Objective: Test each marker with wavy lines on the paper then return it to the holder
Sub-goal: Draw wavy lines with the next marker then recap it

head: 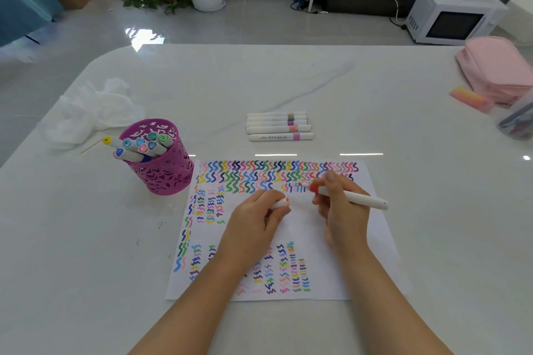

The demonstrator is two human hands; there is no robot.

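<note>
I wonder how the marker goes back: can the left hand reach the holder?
Probably yes: the holder stands just left of the paper, nothing lies between, though the left hand holds a cap.

The left hand (253,225) curls over a short white cap with a pink end (282,203), so only that end shows. The right hand (343,210) covers the middle of the white marker with the red collar (357,199); whether its tip touches the sheet cannot be told. Both hands and forearms hide part of the white paper sheet (305,228) and some of its wavy lines, and the forearms run off the bottom edge. The magenta perforated holder (165,174) conceals the lower barrels of the capped markers (141,147) standing in it. Print on the five white markers lying in a row (278,125) is too small to read. At the right edge, a pink fabric pouch (496,69) is cut off, and a clear container (516,118) is blurred, its contents unclear.
</note>
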